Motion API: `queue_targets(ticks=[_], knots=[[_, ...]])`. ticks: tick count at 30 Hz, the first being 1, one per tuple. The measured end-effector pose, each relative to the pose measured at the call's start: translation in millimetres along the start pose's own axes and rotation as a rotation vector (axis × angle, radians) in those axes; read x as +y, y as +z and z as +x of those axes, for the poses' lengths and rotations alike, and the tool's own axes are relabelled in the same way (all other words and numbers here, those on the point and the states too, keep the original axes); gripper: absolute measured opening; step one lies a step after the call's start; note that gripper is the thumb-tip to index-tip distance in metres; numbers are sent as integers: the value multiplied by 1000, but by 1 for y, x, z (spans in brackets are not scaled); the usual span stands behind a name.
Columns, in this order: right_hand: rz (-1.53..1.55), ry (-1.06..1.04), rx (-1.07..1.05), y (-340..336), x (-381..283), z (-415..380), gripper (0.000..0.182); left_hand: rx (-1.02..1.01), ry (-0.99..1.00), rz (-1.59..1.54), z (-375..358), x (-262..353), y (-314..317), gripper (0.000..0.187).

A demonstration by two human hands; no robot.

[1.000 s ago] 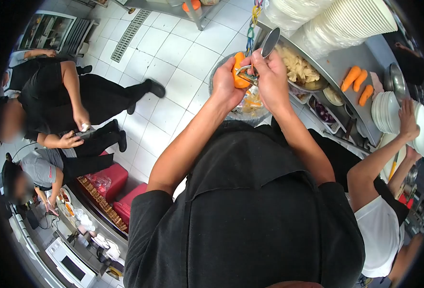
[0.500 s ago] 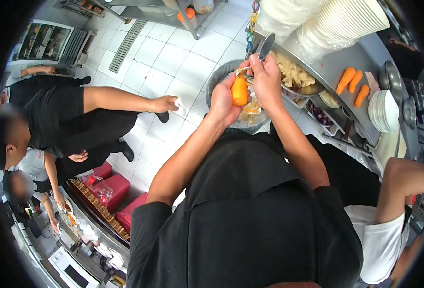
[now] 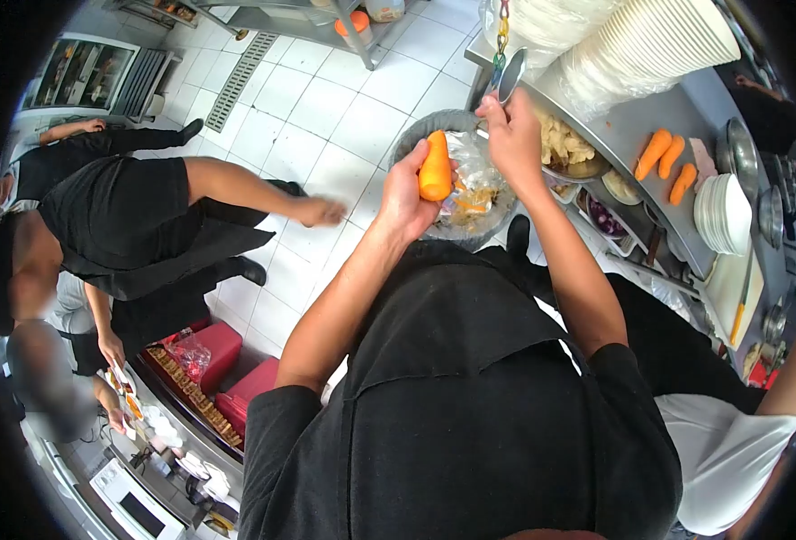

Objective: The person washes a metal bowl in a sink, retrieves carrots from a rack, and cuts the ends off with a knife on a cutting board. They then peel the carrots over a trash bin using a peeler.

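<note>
An orange carrot, its surface smooth and bright, stands nearly upright in my left hand, which is closed round its side. My right hand grips a metal peeler. The peeler's shiny oval end sticks up past the fingers, and a short metal part shows below them, apart from the carrot. Both hands are over a round bin lined with plastic. Inside it lie clear plastic and orange scraps. A coloured chain hangs just beyond the peeler.
On the steel counter at right lie several carrots, with stacked white plates and tall stacked white bowls. A bowl of pale yellow pieces sits nearby. Co-workers stand at left; a white-sleeved person is close at right.
My right hand and the peeler have moved right, away from the carrot. The carrot now tips further upward in my left hand. A co-worker's arm at left has swung and is blurred.
</note>
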State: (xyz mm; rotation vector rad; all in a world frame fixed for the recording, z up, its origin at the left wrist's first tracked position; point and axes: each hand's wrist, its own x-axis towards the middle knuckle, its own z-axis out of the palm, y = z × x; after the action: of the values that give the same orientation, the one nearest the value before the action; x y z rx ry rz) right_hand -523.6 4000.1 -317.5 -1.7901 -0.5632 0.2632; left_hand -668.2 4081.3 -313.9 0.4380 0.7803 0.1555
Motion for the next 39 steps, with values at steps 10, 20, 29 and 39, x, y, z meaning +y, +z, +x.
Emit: queue_targets(ticks=[10, 20, 29, 39], knots=[[607, 148, -69, -5, -66, -41, 10, -202, 3, -101, 26, -1, 18, 41], [554, 138, -15, 10, -41, -37, 12, -198, 57, -67, 22, -5, 20, 38], [-91, 109, 45, 22, 60, 11, 16, -138, -88, 22, -15, -9, -3, 39], [530, 151, -20, -2, -38, -29, 13, -168, -47, -69, 23, 2, 7, 41]])
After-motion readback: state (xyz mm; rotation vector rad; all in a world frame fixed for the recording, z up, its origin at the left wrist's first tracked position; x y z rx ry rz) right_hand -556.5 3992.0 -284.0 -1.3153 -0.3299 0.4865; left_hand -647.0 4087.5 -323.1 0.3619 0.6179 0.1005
